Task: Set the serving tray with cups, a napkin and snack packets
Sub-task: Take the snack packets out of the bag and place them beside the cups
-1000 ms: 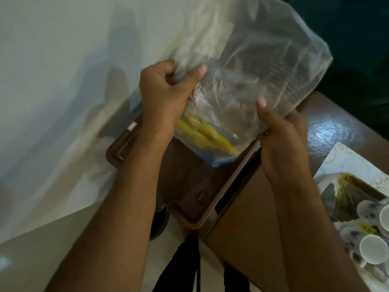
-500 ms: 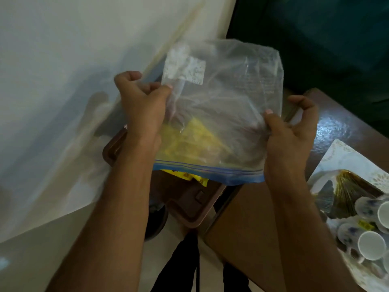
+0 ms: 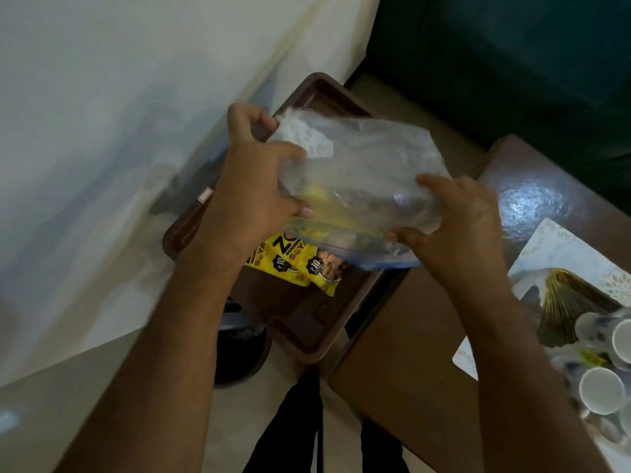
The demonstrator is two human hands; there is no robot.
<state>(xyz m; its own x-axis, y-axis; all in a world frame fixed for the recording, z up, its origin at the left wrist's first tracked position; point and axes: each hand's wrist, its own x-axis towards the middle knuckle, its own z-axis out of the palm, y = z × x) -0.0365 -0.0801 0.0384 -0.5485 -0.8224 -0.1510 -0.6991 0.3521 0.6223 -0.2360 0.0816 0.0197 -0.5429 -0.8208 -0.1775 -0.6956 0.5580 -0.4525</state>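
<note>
Beside a pale wall, a brown tray (image 3: 309,339) holds yellow snack packets (image 3: 293,264) spilling from a clear bag (image 3: 362,172). Left hand (image 3: 246,199) and right hand (image 3: 457,227) pinch its sides. Light, floppy, slippery plastic; best held at the corners.

Quick count from what we can see: one brown tray (image 3: 309,339), one clear zip bag (image 3: 362,172) held over it, and two yellow snack packets (image 3: 293,264) lying in the tray. More yellow shows inside the bag, but we can't count those. At the table's (image 3: 403,353) right edge, at least three paper cups (image 3: 601,390), maybe more.
</note>
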